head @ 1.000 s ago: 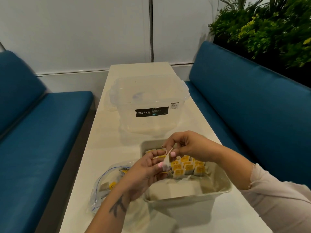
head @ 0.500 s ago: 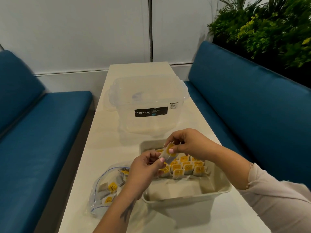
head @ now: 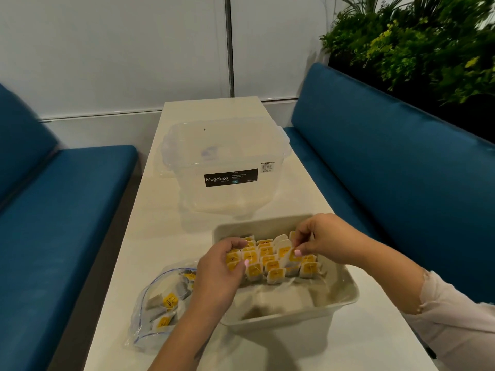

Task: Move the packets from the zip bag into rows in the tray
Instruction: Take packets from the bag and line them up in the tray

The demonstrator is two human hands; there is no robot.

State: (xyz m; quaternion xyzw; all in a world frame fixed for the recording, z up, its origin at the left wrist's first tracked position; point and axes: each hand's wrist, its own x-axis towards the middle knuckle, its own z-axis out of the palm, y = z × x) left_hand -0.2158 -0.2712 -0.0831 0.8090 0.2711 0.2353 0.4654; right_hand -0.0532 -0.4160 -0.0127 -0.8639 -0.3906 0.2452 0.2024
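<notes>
A beige tray sits on the table before me, its far half filled with rows of white packets with yellow labels. My left hand reaches over the tray's left rim, fingers curled onto the packets at the rows' left end. My right hand is over the far right of the rows and pinches one packet between thumb and fingers. A clear zip bag with several more packets lies left of the tray, partly hidden by my left forearm.
A clear Megabox storage box stands on the table beyond the tray. Blue benches run along both sides of the narrow white table. Green plants rise behind the right bench.
Both hands have parted and dropped into the tray: the right hand carried its packet to the far right of the rows, and the left hand moved onto the packets at the left end.
</notes>
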